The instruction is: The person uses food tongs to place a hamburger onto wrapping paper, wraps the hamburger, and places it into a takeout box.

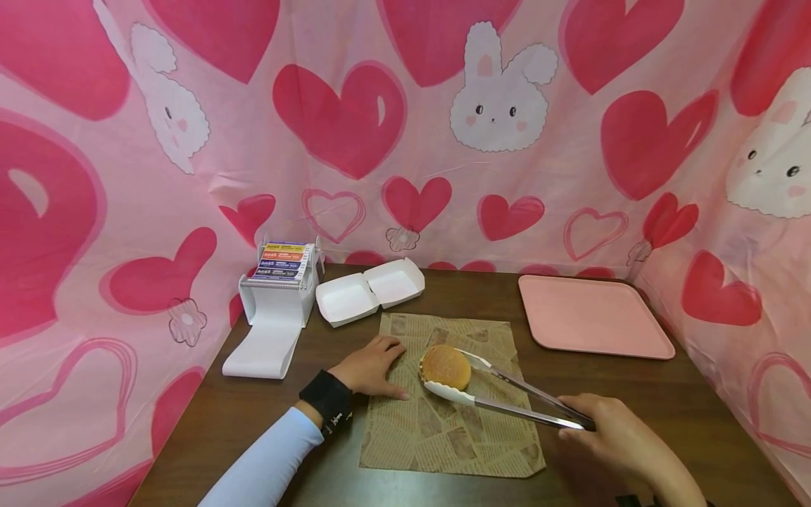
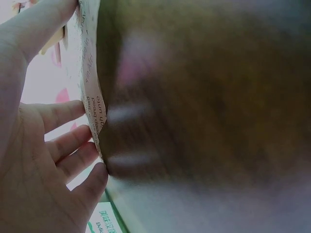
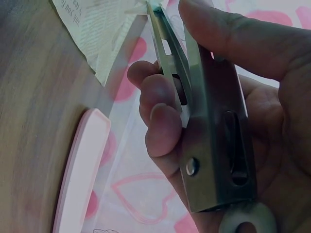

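Observation:
A burger (image 1: 445, 367) with a round golden bun sits on a sheet of brown newsprint-patterned wrapping paper (image 1: 443, 436). My right hand (image 1: 611, 429) grips metal tongs (image 1: 516, 412) near their hinged end. Their white scalloped tips lie on both sides of the bun. In the right wrist view, fingers and thumb wrap round the steel handle (image 3: 214, 145). To the left of the burger, my left hand (image 1: 374, 370) rests on the paper's left edge with fingers spread. The left wrist view shows its fingertips against the edge of the paper (image 2: 92, 82).
An opened white takeaway box (image 1: 347, 299) stands behind the paper. Left of it is a dispenser (image 1: 279, 282) with colored labels and a white strip hanging out. A pink tray (image 1: 592, 317) lies at the back right. Heart-printed cloth (image 1: 431, 162) walls in the wooden table.

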Tool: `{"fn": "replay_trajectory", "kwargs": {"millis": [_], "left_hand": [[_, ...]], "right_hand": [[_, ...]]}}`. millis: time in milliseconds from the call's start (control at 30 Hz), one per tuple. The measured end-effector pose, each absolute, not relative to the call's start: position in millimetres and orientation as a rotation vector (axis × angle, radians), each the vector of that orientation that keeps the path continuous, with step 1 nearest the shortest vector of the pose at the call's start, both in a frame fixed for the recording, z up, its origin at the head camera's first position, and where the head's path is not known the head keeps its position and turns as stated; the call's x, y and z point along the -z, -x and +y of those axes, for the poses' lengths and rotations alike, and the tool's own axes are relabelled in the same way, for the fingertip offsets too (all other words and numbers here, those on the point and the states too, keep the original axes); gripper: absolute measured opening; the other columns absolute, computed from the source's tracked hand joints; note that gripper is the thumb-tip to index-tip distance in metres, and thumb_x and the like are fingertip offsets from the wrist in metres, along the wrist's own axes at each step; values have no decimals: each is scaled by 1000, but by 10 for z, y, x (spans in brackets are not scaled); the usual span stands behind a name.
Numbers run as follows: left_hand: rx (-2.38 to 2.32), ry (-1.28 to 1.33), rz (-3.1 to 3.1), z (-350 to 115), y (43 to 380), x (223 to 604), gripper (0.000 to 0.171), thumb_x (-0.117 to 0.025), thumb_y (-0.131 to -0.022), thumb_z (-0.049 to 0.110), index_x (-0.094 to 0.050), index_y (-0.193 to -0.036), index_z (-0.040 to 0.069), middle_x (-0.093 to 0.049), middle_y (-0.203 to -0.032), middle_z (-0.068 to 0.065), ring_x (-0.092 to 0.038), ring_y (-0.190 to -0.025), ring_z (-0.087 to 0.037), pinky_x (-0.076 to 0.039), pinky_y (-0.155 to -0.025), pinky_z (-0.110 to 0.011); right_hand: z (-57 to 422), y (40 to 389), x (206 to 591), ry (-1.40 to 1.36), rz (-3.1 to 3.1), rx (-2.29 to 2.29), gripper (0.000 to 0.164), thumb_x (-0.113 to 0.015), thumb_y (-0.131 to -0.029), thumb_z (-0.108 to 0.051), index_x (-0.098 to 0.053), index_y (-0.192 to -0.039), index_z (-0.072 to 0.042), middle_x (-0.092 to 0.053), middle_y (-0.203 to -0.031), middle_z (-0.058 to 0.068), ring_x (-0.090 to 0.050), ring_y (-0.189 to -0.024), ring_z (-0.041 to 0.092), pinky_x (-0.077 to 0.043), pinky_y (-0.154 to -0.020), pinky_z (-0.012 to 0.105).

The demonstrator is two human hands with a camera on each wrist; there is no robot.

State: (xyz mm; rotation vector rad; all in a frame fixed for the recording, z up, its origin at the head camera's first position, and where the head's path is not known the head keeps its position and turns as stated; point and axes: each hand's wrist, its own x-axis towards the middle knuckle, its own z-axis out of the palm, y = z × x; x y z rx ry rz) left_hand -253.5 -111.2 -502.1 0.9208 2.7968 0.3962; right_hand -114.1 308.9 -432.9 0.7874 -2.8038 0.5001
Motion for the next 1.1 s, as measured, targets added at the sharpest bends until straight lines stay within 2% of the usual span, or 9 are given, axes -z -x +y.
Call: {"fn": "replay_trajectory", "kwargs": {"millis": [300, 433, 533, 767, 967, 1100], "left_hand": [[-393, -927, 2798, -1111, 2537, 5022, 98, -75, -77, 70, -47, -150, 10, -39, -155, -12, -34, -145, -32, -44, -108, -46], [-394, -930, 2794, -1113, 2542, 5024, 98, -75, -77, 69, -46, -150, 10, -38, -156, -12, -33, -146, -32, -43, -108, -47], [-393, -930, 2792, -1114, 2546, 5028, 98, -75, -78, 69, -46, -151, 10, -38, -156, -12, -33, -146, -32, -43, -109, -46], [-394, -914, 2784, -1115, 2544, 5033, 99, -74, -78, 69, -45, -152, 11, -37, -157, -12, -31, -147, -33, -42, -110, -47], [-400, -902, 2782, -1118, 2533, 5013, 99, -74, -78, 70, -45, -152, 11, -36, -158, -12, -30, -148, -33, -42, -110, -47], [-398, -901, 2784, -1116, 2529, 4999, 100, -74, -78, 71, -45, -152, 11, -37, -158, -12, -31, -148, -33, -42, -110, -47]], "right_hand": [[3076, 1139, 4335, -774, -2853, -538, 46, -89, -74, -24, -73, -114, -5, -72, -98, -6, -63, -85, 3, -53, -69, 30], [3061, 1134, 4316, -744, -2898, -620, 54, -90, -72, -22, -70, -118, -4, -61, -88, -14, -52, -74, -2, -45, -61, 24], [3054, 1123, 4288, -727, -2924, -693, 57, -90, -72, -21, -67, -121, -3, -51, -80, -15, -44, -68, -4, -38, -58, 22], [3099, 1098, 4226, -589, -2907, -765, 63, -92, -72, -27, -66, -126, -7, -52, -80, -15, -47, -70, -3, -39, -59, 23], [3291, 1174, 4231, -410, -2896, -723, 68, -92, -72, -28, -65, -127, -1, -58, -82, -10, -50, -71, -2, -44, -62, 25], [3483, 1265, 4244, -228, -2930, -656, 65, -89, -77, -34, -64, -127, 0, -60, -84, -3, -54, -76, 8, -46, -67, 32]]}}
